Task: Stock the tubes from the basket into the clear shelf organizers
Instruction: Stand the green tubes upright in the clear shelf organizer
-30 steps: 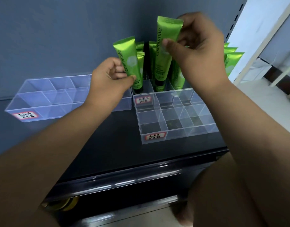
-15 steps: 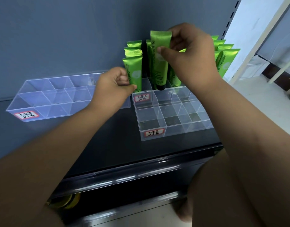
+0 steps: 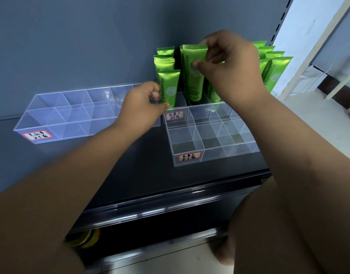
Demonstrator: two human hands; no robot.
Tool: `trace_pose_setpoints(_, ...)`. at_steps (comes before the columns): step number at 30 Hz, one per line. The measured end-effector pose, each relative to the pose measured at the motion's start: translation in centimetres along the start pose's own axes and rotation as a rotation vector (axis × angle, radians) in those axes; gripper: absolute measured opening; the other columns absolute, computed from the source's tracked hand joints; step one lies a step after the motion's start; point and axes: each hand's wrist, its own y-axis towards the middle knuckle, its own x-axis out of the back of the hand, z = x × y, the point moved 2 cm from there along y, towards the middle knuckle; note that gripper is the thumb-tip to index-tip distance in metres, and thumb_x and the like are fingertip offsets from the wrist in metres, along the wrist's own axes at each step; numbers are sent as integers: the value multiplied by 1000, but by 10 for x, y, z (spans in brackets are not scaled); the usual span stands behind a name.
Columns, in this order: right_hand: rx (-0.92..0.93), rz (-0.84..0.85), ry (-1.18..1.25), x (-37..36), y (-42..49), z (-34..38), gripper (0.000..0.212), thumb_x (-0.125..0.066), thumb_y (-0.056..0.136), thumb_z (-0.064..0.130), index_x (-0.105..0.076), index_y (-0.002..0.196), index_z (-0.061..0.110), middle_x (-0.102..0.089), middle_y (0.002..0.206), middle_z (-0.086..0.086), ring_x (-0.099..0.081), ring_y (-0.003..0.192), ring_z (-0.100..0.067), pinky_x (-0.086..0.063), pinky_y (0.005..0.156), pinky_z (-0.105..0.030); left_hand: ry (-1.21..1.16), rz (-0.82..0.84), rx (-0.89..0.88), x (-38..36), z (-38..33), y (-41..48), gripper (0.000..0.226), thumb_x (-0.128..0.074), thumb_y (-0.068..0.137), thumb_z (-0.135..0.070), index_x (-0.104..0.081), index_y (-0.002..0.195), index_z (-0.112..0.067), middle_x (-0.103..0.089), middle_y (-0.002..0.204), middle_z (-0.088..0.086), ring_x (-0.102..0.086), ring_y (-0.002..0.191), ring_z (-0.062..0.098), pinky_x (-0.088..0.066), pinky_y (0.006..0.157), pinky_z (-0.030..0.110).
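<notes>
My left hand (image 3: 141, 103) pinches a green Chamomile tube (image 3: 169, 87) low in the front-left cell of the back organizer (image 3: 174, 115). My right hand (image 3: 231, 66) pinches a second green tube (image 3: 194, 74) near its crimped top, its cap down inside the neighbouring cell. Several more green tubes stand behind the left tube (image 3: 164, 56) and at the far right (image 3: 273, 70). A clear organizer (image 3: 213, 143) with empty cells sits in front. The basket is not in view.
A long clear divided organizer (image 3: 71, 113) with a red-bordered label lies to the left on the dark shelf (image 3: 130, 165). The grey back wall rises behind. A clear price rail (image 3: 160, 210) runs along the shelf's front edge. A yellow object (image 3: 87, 240) shows on the lower shelf.
Both hands have lowered their tubes into the back organizer's cells. The left tube dropped well down from above the row; the right tube sank until its cap entered its cell.
</notes>
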Motion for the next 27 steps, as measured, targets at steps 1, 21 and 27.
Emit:
trace_pose_setpoints(1, 0, -1, -13, 0, 0, 0, 28, -82, 76, 19, -69, 101, 20, -58, 75, 9, -54, 66, -2, -50, 69, -19, 4, 3, 2, 0, 0, 0, 19, -80, 80, -9, -70, 97, -8, -75, 96, 4, -71, 95, 20, -56, 91, 40)
trace_pose_setpoints(21, 86, 61, -214, 0, -1, -3, 16, -65, 88, 19, -80, 90, 14, -66, 82, 9, -60, 77, -7, -41, 72, -11, -83, -61, 33, 0, -2, -1, 25, -79, 84, -8, -57, 94, -16, -62, 87, 2, -67, 94, 21, -52, 82, 19)
trace_pose_setpoints(27, 75, 73, -229, 3, -1, -3, 17, -66, 88, 19, -81, 90, 12, -70, 82, 5, -59, 75, -6, -40, 71, -8, -75, -54, 18, 0, -3, -2, 23, -78, 85, -8, -58, 94, -13, -62, 89, 5, -66, 93, 21, -52, 82, 21)
